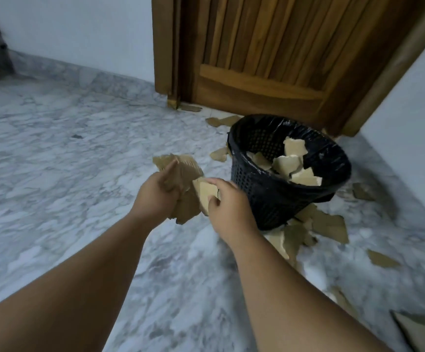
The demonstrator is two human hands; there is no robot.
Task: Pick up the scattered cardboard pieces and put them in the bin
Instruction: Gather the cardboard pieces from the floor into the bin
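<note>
Your left hand point(155, 196) grips a stack of torn cardboard pieces point(180, 174); your right hand point(228, 201) pinches a smaller cardboard piece point(203, 189) between thumb and fingers, just beside the black bin point(269, 199).

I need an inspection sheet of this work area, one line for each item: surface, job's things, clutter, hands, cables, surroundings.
Surface: grey marble floor, mostly bare on the left.
Job's things: black bin with liner, several cardboard pieces inside; loose pieces on the floor around its base and near the door.
Clutter: small dark speck on the floor, too small to identify.
Hands: left hand grips a cardboard stack; right hand pinches one piece beside it.
Cables: nothing seen.
Surroundings: wooden door, white walls, dark object at far left.
</note>
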